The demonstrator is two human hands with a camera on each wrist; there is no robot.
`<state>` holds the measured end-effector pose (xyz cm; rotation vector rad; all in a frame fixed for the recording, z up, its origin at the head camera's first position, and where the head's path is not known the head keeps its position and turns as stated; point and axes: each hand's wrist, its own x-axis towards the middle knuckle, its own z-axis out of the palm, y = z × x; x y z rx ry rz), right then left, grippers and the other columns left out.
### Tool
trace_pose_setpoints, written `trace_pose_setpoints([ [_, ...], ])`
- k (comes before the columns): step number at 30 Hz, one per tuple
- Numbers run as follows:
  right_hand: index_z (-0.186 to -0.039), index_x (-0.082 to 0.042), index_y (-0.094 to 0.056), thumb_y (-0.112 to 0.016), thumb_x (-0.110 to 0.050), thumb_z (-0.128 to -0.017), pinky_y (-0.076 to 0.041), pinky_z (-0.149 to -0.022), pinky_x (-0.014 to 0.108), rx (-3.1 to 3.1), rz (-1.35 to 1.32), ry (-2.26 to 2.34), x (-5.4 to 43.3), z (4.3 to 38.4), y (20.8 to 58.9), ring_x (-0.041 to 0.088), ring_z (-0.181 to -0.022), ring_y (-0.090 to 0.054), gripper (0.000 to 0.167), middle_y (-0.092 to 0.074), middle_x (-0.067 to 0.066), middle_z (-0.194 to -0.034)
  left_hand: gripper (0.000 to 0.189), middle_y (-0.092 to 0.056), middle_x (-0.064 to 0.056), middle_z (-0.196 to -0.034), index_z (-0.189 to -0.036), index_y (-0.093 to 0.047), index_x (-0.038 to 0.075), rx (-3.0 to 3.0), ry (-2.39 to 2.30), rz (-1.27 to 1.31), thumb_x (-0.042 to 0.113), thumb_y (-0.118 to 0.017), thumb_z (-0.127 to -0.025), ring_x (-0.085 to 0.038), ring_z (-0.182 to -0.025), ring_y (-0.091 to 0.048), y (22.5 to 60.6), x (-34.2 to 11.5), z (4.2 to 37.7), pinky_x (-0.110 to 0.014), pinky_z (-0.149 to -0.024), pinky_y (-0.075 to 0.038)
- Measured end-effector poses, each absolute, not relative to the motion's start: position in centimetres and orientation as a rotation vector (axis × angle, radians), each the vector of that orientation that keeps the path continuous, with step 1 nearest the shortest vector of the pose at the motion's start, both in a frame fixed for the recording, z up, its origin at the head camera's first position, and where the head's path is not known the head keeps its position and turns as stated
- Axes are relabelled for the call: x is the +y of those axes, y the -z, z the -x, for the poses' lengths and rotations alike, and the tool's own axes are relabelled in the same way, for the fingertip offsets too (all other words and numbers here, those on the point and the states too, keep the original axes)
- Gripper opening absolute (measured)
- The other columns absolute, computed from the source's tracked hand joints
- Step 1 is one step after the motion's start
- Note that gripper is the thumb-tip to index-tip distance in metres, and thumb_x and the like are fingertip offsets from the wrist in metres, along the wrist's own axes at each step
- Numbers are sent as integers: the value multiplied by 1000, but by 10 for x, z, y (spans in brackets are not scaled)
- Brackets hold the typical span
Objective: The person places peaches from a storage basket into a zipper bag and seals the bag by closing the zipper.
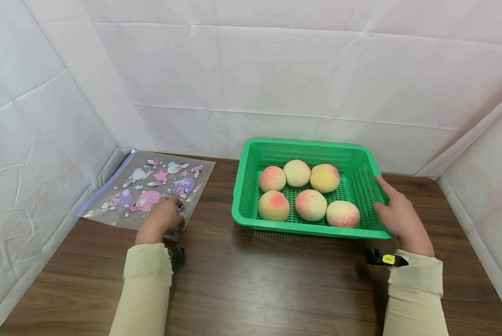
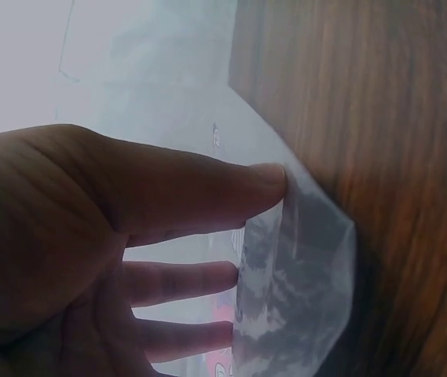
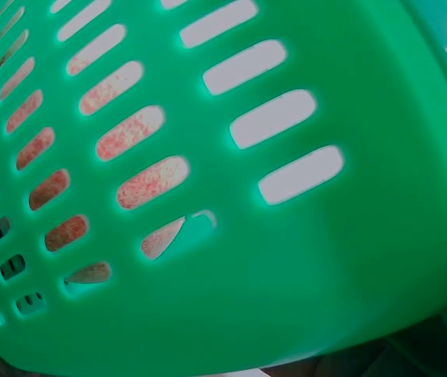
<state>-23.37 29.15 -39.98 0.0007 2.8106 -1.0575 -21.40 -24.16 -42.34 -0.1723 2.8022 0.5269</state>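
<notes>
My left hand [image 1: 160, 218] pinches the near right edge of a clear zip bag [image 1: 121, 191] printed with pink and purple cartoon figures. In the left wrist view the thumb [image 2: 207, 184] lies across the bag's folded plastic [image 2: 302, 267], with fingers on its other side. At the right end of a green plastic basket [image 1: 310, 227], my right hand [image 1: 400, 217] grips the rim. Several peaches [image 1: 311, 205], cream, pink and yellow, lie in two rows inside. The right wrist view is filled by the slotted basket wall [image 3: 325, 259]; peaches show through the slots, and most of that hand is hidden.
The bag and basket lie on a dark wood table [image 1: 251, 284], with bare wood between them. White cloth walls [image 1: 276, 79] stand behind and on both sides. A purple zip strip [image 1: 106, 182] runs along the bag's left edge.
</notes>
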Motion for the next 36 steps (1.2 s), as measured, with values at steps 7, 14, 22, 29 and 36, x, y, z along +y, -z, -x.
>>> trace_pose_setpoints([
  [7,-156,-27,-4,-38,-11,-95,-42,-55,34,2800,5,1082,291,233,399,25,-65,-51,72,-36,36,-144,52,-46,-32,-126,-129,-54,-5,2813,-512,133,11,-62,-80,-49,-111,-47,418,-242,208,-59,-95,-41],
  [14,-156,-26,-4,-38,-11,-95,-41,-55,34,2802,7,1089,291,233,398,24,-64,-50,72,-37,36,-143,50,-47,-34,-127,-126,-55,-4,2843,-500,36,10,-64,-78,-53,-112,-49,417,-245,203,-59,-94,-42],
  [22,-156,-27,-3,-38,-10,-95,-42,-54,34,2790,7,1110,291,232,400,23,-62,-50,72,-38,36,-143,45,-48,-34,-126,-122,-57,-2,2865,-494,-57,8,-66,-79,-49,-110,-53,415,-247,198,-58,-92,-44],
  [29,-156,-27,-3,-38,-10,-95,-42,-55,34,2778,4,1117,292,233,399,24,-64,-51,72,-37,36,-143,40,-50,-33,-122,-117,-58,0,2877,-441,-136,8,-69,-79,-49,-109,-53,417,-250,195,-57,-91,-45],
  [36,-156,-28,-3,-37,-11,-96,-42,-54,34,2779,4,1113,292,232,399,23,-61,-49,71,-38,36,-143,39,-52,-29,-120,-116,-60,2,2866,-443,-182,7,-70,-78,-43,-107,-54,418,-253,195,-55,-91,-45],
])
